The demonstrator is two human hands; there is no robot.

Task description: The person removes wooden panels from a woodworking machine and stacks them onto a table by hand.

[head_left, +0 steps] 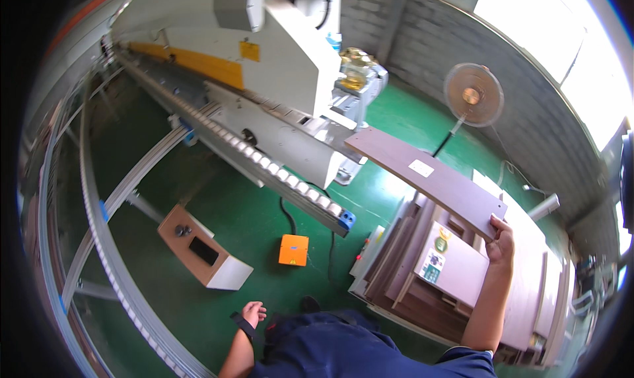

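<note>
Brown board panel [429,180] is clamped at its near corner by the right hand [502,246], fingers [496,221] curled over the edge, held level above a stack of boards [422,279] on the green floor [264,213]. Left hand [253,312] hangs free, fingers loosely apart, touching nothing, near an orange box [293,250].

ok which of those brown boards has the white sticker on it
The long board held up in the air by the right hand; its white sticker sits mid-face. The stacked boards below carry coloured labels.
</note>
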